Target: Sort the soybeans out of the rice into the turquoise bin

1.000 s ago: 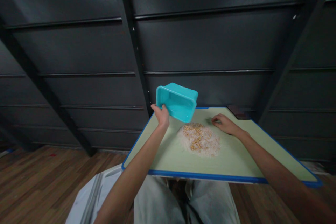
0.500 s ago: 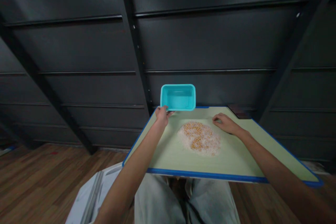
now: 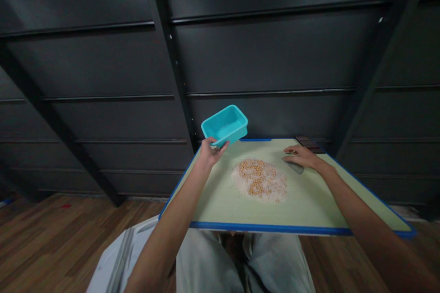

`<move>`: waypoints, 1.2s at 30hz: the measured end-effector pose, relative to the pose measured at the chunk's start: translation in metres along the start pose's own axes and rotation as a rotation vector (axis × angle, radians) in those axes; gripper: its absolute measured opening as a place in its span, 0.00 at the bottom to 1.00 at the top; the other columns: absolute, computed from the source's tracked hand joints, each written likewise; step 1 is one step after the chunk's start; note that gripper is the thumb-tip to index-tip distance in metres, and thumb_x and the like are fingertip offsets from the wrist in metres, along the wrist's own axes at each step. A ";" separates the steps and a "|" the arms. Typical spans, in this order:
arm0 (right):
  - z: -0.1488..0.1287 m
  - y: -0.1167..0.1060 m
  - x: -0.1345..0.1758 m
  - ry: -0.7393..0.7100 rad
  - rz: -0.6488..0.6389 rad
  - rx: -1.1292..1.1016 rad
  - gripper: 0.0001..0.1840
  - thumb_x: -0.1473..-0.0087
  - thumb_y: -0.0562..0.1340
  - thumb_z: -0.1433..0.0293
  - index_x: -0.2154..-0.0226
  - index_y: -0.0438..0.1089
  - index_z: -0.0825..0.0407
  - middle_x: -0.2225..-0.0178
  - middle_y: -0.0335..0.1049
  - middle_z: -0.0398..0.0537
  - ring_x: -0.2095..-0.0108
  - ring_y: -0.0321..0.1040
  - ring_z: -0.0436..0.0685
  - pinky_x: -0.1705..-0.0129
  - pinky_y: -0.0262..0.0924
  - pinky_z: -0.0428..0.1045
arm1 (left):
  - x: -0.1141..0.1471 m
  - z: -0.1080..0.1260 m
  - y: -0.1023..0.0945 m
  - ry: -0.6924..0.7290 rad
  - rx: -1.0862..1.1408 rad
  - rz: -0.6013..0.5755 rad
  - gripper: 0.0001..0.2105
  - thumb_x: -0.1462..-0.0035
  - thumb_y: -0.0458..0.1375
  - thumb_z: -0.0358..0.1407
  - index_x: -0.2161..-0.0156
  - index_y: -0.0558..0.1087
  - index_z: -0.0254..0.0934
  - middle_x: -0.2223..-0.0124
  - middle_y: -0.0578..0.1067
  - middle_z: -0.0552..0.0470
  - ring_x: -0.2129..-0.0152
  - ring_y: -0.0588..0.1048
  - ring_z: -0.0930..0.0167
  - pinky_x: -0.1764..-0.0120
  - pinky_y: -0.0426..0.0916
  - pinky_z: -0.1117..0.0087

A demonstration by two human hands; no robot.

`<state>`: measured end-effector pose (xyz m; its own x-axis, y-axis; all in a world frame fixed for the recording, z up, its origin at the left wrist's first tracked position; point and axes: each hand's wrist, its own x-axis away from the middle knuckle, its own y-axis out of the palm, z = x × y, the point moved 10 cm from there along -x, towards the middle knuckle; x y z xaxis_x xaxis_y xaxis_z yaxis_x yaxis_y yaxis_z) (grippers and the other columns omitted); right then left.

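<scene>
My left hand (image 3: 211, 152) grips the near edge of a turquoise plastic container (image 3: 225, 123). The container is held up over the far left edge of the table, tilted, and its inside shows no contents. My right hand (image 3: 300, 155) is at the far right part of the table, its fingers closed around a grey flat piece (image 3: 294, 167) whose exact kind I cannot make out. Between the hands a spread heap of white rice-like grains (image 3: 275, 183) lies on the tabletop. Round yellow kernels (image 3: 256, 187) are scattered over its left and middle part.
The pale green tabletop (image 3: 220, 208) is edged with blue tape (image 3: 275, 227). A dark flat object (image 3: 309, 144) lies at its far right corner. Behind stands a dark panelled wall (image 3: 268, 55). A white object (image 3: 113, 256) stands at lower left on the wooden floor (image 3: 41, 242).
The container has turned and tilted in my left hand, moving slightly left. My right hand has shifted a little to the right, and the grey flat piece now shows beneath it.
</scene>
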<state>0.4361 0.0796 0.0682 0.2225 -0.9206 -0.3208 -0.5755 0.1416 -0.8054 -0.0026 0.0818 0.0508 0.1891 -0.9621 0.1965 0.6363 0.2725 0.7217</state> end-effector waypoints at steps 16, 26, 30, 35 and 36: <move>0.003 0.001 0.007 0.077 -0.029 -0.137 0.21 0.59 0.82 0.70 0.59 0.86 0.50 0.66 0.84 0.48 0.64 0.82 0.62 0.60 0.75 0.51 | 0.042 0.011 0.034 -0.090 0.163 -0.211 0.37 0.40 0.66 0.51 0.28 0.67 0.46 0.30 0.77 0.28 0.33 0.83 0.39 0.45 0.89 0.40; -0.023 -0.015 0.005 0.002 0.194 -0.031 0.07 0.37 0.72 0.65 0.67 0.83 0.48 0.65 0.83 0.51 0.61 0.79 0.64 0.54 0.69 0.53 | 0.064 0.022 0.059 -0.080 0.153 -0.299 0.32 0.39 0.66 0.51 0.33 0.77 0.40 0.42 0.85 0.35 0.46 0.85 0.49 0.59 0.84 0.58; -0.032 -0.019 0.006 -0.027 0.254 0.017 0.08 0.35 0.70 0.66 0.67 0.82 0.49 0.62 0.86 0.55 0.59 0.80 0.65 0.54 0.67 0.53 | 0.116 0.039 0.077 0.046 0.146 -0.427 0.27 0.38 0.67 0.47 0.35 0.81 0.44 0.40 0.89 0.40 0.42 0.85 0.47 0.41 0.85 0.42; -0.044 -0.016 0.010 -0.080 0.274 0.035 0.10 0.35 0.70 0.69 0.70 0.80 0.48 0.62 0.86 0.57 0.58 0.80 0.66 0.54 0.66 0.53 | 0.237 -0.019 -0.044 0.015 0.102 -0.185 0.26 0.45 0.73 0.46 0.42 0.88 0.39 0.51 0.93 0.40 0.40 0.88 0.38 0.32 0.83 0.36; -0.046 -0.015 0.011 -0.088 0.274 0.036 0.11 0.35 0.70 0.69 0.70 0.79 0.48 0.63 0.86 0.56 0.59 0.79 0.65 0.55 0.66 0.53 | 0.264 -0.047 -0.079 -0.080 0.089 -0.132 0.28 0.47 0.74 0.45 0.42 0.88 0.39 0.50 0.94 0.39 0.38 0.87 0.35 0.31 0.81 0.34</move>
<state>0.4111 0.0509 0.0998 0.1309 -0.8112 -0.5699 -0.5956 0.3952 -0.6993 0.0323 -0.1927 0.0149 0.0461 -0.9883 0.1455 0.5824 0.1449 0.7999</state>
